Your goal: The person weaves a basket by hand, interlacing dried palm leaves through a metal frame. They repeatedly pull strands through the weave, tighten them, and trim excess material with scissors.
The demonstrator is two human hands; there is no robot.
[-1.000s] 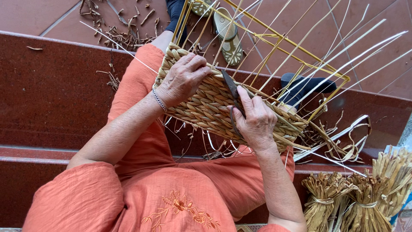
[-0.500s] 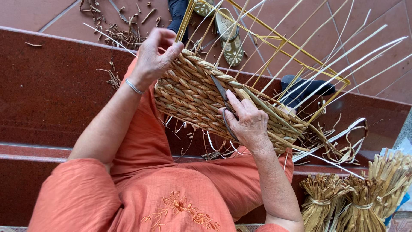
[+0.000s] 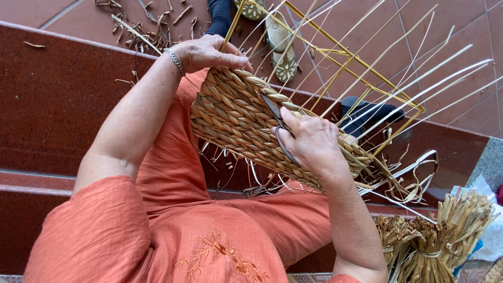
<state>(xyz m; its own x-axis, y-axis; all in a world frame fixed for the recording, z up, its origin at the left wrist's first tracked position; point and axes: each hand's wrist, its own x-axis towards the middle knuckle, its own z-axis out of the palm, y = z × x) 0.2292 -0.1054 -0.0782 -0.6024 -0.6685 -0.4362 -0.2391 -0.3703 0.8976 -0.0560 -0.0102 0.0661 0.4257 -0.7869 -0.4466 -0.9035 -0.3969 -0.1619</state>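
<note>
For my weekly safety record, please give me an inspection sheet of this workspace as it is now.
Surface: dark red tiled steps, fibre scraps scattered on them.
Job's things: half-woven straw basket on the lap, yellow frame rods and pale stakes sticking out.
Clutter: tied straw bundles at lower right; sandals on the floor.
Hands: left hand grips the basket's top edge; right hand holds scissors against the weave.
Cables: nothing seen.
Surroundings: another person's dark-clad foot behind the stakes.

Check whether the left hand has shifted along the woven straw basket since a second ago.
Yes. The left hand moved off the woven straw basket panel to its far top corner, toward the sandals.
</note>
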